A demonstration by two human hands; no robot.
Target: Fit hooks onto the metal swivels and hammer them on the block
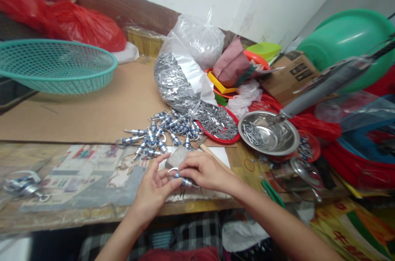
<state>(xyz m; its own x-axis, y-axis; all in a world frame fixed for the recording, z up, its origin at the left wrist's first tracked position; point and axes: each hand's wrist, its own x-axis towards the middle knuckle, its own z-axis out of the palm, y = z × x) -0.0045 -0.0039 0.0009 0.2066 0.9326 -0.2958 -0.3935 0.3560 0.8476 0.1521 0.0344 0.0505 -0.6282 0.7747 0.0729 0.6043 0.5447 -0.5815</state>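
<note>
Near the table's front edge, a small blue-and-silver metal fitting with a ring [187, 182] is held between my two hands. My left hand [154, 183] is closed on its ring end with thumb and fingers. From the other side, my right hand [203, 169] pinches it, and its fingers hide part of it. Just behind my hands are a grey block [178, 156] and a wooden handle [212, 156], partly covered. A pile of similar blue-and-silver fittings [151, 136] lies beyond my left hand.
Behind the pile, a clear bag of small metal parts [174, 78] leans over a red tray [233, 138] of the same parts. A steel bowl [291, 142] holds metal pins under a grey tool handle [327, 84]. More fittings [23, 185] and a turquoise basket [61, 82] are at left.
</note>
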